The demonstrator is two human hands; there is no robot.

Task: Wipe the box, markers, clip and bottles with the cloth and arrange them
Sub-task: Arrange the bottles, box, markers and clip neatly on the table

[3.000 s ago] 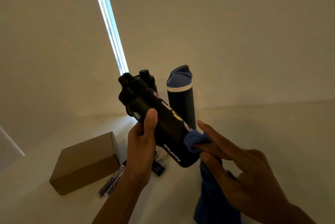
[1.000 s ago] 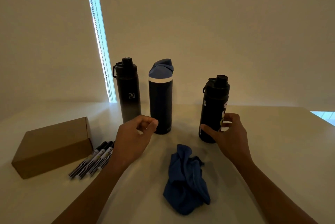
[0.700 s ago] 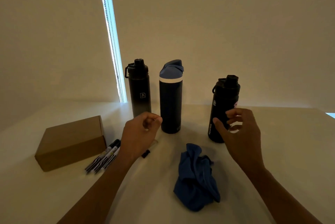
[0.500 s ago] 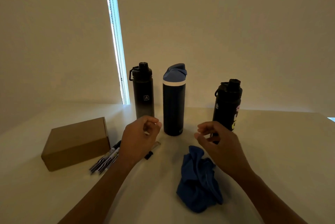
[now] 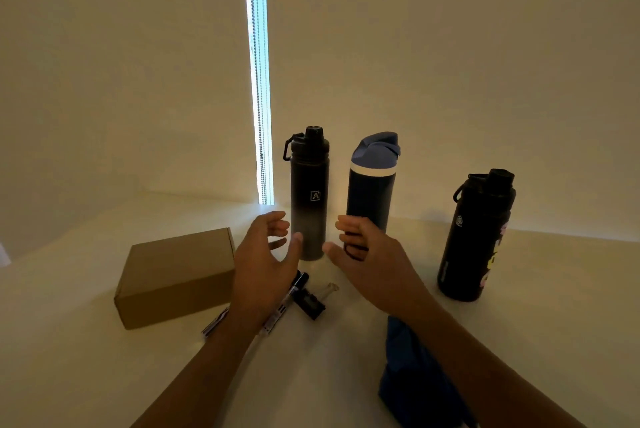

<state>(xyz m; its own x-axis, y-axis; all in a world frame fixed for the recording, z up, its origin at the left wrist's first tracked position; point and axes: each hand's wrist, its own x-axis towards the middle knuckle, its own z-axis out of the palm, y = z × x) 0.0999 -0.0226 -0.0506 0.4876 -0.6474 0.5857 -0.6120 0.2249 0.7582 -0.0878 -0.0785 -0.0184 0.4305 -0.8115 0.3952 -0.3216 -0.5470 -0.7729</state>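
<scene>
Head view: left hand (image 5: 266, 265) and right hand (image 5: 374, 261), both released with fingers spread, flank the tall black-to-grey metal bottle (image 5: 309, 206) standing far on the worktop (image 5: 554, 289); crumpled blue cloth (image 5: 415, 386) lies near right.

I have 2 bare arms in view, converging toward 12 o'clock. The left forearm (image 5: 194, 368) comes up from 7 o'clock and the right forearm (image 5: 485, 358) from 5 o'clock. My bare left hand (image 5: 266, 268) is relaxed, fingers loosely spread, thumb pointing to 1 o'clock. My bare right hand (image 5: 374, 265) hovers just beside it without touching, fingers lightly bent, thumb aimed at 10 o'clock.
</scene>
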